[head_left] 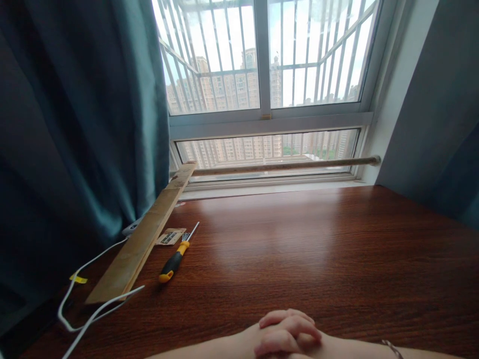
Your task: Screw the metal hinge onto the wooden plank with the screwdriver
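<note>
At the bottom middle, my left hand (256, 335) and my right hand (324, 344) are clasped together over the wooden table (337, 259). Their fingers are interlaced and folded over each other; the lower parts are cut off by the frame's edge. No tool shows between them. A band circles my right wrist. Up and to the left of my hands, a screwdriver (175, 262) with a black and yellow handle lies on the table, its shaft pointing away from me. Several thin metal bits or rods (185, 237) are beside its shaft.
Left of the screwdriver lies a long flat board (149, 234), with a small printed card (171, 236) by it. A white cable (71, 294) with a yellow tag (78, 279) loops near its close end. A dark curtain (138, 99) hangs at left; a rail (284, 166) crosses the window.
</note>
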A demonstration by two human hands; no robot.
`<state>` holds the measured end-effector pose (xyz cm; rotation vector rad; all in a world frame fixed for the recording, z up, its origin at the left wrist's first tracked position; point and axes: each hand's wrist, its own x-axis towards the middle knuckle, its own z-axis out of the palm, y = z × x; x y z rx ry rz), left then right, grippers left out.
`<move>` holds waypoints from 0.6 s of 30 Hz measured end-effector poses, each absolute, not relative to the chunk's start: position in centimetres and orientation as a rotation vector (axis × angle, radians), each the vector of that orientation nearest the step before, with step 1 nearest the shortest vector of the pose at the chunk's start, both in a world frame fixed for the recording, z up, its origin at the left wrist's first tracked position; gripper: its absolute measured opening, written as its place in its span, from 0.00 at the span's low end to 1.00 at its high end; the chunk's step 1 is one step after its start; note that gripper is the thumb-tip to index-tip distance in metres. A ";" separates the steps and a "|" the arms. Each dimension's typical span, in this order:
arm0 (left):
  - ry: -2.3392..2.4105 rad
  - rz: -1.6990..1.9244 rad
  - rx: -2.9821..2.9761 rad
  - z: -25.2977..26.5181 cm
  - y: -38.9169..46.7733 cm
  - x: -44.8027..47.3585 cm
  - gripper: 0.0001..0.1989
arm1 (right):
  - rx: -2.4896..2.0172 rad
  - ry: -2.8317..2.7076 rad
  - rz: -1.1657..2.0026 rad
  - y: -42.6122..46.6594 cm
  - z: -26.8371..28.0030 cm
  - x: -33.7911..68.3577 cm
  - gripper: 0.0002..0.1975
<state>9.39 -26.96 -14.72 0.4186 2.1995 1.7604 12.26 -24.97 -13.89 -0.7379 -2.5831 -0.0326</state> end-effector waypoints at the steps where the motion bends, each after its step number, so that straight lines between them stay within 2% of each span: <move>1: 2.188 1.768 0.382 -14.7 -26.8 9.6 0.14 | -0.746 -2.576 -0.014 -25.0 -13.9 12.2 0.27; 9: 2.104 1.826 0.241 -14.5 -26.4 10.5 0.16 | -0.780 -2.513 0.106 -25.0 -14.1 12.1 0.25; 18: 2.325 1.817 0.091 -15.4 -24.6 12.0 0.15 | -0.768 -2.459 0.170 -24.9 -14.0 12.2 0.27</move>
